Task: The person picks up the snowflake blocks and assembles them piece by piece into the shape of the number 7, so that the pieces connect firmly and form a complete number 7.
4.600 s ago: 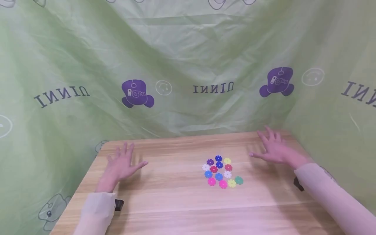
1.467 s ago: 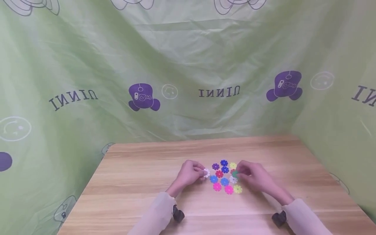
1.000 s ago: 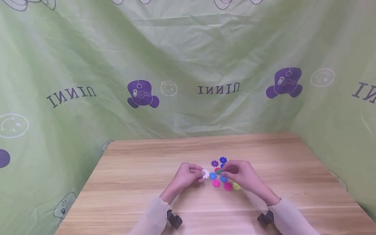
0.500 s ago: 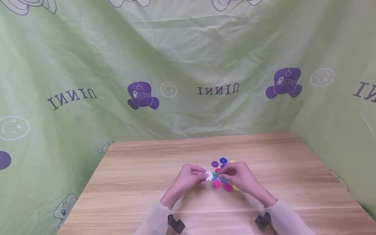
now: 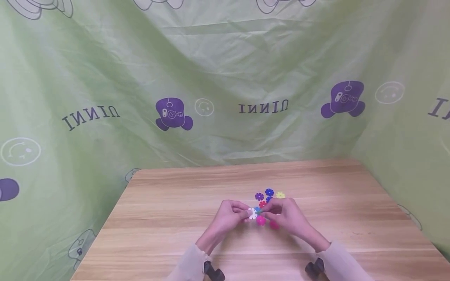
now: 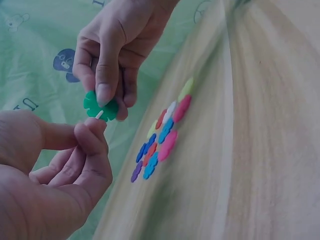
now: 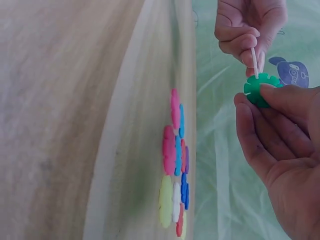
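My left hand (image 5: 225,220) pinches a white snowflake disc (image 5: 252,214) between thumb and fingers. The right hand (image 5: 289,218) pinches a green snowflake disc (image 7: 254,91) by its edge. Both hands are held close together above the table. Seen from the right wrist, the white disc stands edge-on and meets the notched rim of the green one; how deep it sits in a notch I cannot tell. Fingers cover much of the white disc in the left wrist view.
Several loose snowflake discs lie flat just beyond and below the hands, among them a purple disc (image 5: 259,196), a dark blue disc (image 5: 269,192) and a pink disc (image 6: 167,145). A green printed curtain (image 5: 218,58) hangs behind the wooden table (image 5: 158,218).
Both hands, spread apart at the sides at first, have come to the middle. The left took the white disc, the right the green one, which moved left until the two discs met.
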Motion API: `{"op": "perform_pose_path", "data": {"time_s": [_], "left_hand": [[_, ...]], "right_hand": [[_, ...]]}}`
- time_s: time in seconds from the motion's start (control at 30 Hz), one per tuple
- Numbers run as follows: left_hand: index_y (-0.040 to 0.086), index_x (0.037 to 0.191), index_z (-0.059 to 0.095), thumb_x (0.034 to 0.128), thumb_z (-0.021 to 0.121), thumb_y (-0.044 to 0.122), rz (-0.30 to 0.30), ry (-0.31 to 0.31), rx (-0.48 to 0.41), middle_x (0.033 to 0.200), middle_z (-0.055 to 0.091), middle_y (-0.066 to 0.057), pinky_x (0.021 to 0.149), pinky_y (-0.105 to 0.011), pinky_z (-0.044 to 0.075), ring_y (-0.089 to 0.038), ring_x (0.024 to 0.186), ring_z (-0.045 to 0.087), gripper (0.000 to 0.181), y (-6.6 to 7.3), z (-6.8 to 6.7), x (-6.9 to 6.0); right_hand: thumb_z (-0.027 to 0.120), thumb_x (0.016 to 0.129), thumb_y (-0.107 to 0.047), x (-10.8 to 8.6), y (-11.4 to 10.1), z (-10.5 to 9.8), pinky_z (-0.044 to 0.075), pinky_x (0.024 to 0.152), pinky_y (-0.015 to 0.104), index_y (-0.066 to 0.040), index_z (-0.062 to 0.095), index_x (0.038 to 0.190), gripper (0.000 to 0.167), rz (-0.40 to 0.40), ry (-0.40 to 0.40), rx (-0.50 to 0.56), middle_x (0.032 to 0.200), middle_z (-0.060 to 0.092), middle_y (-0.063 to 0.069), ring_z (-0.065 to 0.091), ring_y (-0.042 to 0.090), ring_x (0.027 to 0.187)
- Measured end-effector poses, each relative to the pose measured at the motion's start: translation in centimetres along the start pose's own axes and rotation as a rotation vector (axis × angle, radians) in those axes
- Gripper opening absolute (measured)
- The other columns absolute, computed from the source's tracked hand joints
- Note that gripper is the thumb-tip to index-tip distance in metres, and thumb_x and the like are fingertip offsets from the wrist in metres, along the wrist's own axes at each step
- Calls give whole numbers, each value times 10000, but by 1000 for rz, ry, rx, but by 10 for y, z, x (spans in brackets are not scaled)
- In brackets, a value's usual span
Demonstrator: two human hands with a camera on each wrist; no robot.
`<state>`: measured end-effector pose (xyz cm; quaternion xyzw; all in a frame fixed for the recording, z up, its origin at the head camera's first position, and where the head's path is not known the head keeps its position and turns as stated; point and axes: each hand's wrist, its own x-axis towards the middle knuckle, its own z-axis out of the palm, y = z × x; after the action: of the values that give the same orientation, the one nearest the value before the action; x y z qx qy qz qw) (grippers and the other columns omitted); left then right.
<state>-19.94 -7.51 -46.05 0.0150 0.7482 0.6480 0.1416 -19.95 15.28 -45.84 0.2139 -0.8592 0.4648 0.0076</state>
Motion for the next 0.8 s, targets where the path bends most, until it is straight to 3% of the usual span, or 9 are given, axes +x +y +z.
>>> {"op": "perform_pose_path", "data": {"time_s": [0.27, 0.43, 0.63, 0.8], "left_hand": [[-21, 1068, 757, 926, 753, 51, -26, 7, -123, 942, 805, -106, 810, -302, 638, -120, 765, 723, 160, -3, 3, -6], [-28, 1091, 743, 931, 753, 62, -43, 14, -171, 942, 806, -105, 767, -263, 629, -109, 756, 721, 184, -7, 1, -9], [-24, 1105, 740, 932, 752, 67, -47, -1, -166, 915, 800, -81, 758, -255, 619, -99, 742, 706, 196, -7, -4, -11], [-31, 1109, 739, 936, 757, 85, -11, -50, -149, 917, 807, -74, 779, -263, 626, -94, 755, 717, 209, -4, -8, -11]], "right_hand": [[816, 882, -69, -4, -9, 2, 633, 781, 179, -120, 774, 906, 71, -56, 33, 46, 911, 796, 26, 788, 138, 856], [824, 878, -83, -5, -12, 8, 624, 760, 164, -114, 769, 900, 67, -29, 44, 98, 902, 797, 31, 787, 137, 849], [819, 889, -107, -5, -9, 11, 641, 678, 245, -93, 771, 937, 69, 9, 15, 148, 912, 805, 64, 784, 260, 837], [840, 870, -116, 0, -3, 2, 663, 824, 306, -126, 785, 994, 136, -8, -29, 37, 986, 810, 41, 781, 231, 940]]}}
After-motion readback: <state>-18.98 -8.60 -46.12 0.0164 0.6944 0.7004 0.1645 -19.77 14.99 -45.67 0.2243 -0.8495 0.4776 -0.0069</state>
